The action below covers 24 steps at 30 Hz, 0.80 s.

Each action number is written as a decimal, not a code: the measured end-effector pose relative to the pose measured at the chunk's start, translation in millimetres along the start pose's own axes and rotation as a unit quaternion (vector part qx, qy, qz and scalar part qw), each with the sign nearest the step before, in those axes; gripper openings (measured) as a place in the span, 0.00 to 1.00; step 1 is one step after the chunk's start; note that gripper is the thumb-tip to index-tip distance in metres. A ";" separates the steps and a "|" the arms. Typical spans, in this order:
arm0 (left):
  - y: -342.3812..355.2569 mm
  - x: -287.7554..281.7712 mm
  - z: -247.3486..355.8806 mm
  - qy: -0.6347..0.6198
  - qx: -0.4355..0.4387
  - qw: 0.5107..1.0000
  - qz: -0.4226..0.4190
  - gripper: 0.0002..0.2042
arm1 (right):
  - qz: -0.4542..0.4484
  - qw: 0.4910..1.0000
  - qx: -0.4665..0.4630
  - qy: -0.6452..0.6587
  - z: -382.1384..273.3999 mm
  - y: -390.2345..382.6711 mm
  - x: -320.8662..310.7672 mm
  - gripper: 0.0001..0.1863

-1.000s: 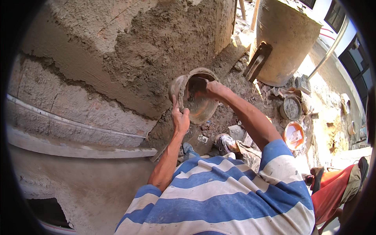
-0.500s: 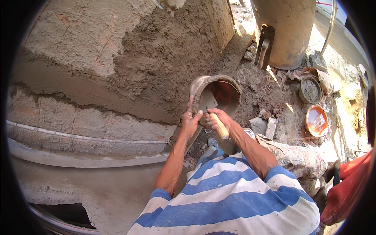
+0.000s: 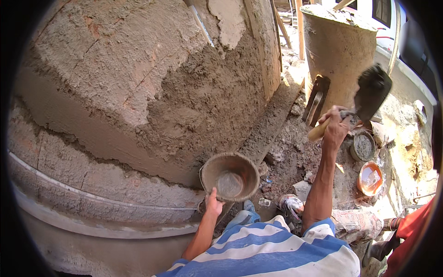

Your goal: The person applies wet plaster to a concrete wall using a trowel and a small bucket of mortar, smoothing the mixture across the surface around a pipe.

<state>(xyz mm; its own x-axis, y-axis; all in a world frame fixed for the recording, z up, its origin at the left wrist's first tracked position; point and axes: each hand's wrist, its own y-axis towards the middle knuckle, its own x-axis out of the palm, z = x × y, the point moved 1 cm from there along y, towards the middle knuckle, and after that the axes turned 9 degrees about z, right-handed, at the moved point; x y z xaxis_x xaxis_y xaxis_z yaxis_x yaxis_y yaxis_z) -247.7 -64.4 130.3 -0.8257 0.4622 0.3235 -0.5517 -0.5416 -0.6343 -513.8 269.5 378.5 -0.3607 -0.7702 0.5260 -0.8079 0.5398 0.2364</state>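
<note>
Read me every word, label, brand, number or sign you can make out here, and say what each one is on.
None can be read.
Bucket in the left hand: no lettering shows.
Trowel in the right hand: blurred, none made out.
White strip on the wall: any marks too small to read.
Crumpled sack: reddish marks, too blurred to tell whether they are lettering.

A short-sleeved shirt [image 3: 263,254] bears blue and white stripes.

A handled float [image 3: 317,100] is being propped up by a cylindrical drum [image 3: 340,51], grey mix [image 3: 364,146] is being held in a tub [image 3: 352,149] near an orange basin [image 3: 359,179], and red clothing [image 3: 414,223] is being worn by a co-worker [image 3: 405,251].
</note>
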 end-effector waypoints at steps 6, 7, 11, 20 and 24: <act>5.9 -45.2 14.9 0.022 -0.006 0.997 0.070 0.23 | 0.220 0.965 -0.084 -0.119 132.3 -15.6 115.7 0.11; 15.1 -34.3 7.1 0.012 -0.038 0.998 0.047 0.23 | 0.004 0.953 -0.171 -0.250 196.7 -28.4 126.0 0.08; 84.7 -57.2 -8.9 0.059 -0.132 0.988 0.049 0.23 | -0.226 0.949 -0.078 -0.206 189.3 -220.3 155.2 0.09; 129.1 -6.7 -33.0 0.236 -0.151 0.960 0.008 0.25 | -0.239 0.759 0.228 -0.561 171.1 -257.8 -165.6 0.21; 135.4 58.0 -64.4 0.349 -0.215 0.912 -0.008 0.25 | -0.045 0.602 0.292 -0.742 102.1 -304.5 -352.8 0.22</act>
<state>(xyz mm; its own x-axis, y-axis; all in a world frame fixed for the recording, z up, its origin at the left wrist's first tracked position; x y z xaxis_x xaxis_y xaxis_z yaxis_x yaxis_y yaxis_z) -362.7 -65.7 18.0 -0.4590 0.8833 -0.0955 -0.3426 -0.2752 -0.8983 -188.1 342.2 37.5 0.0274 -0.4768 -0.8786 -0.7246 0.5960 -0.3461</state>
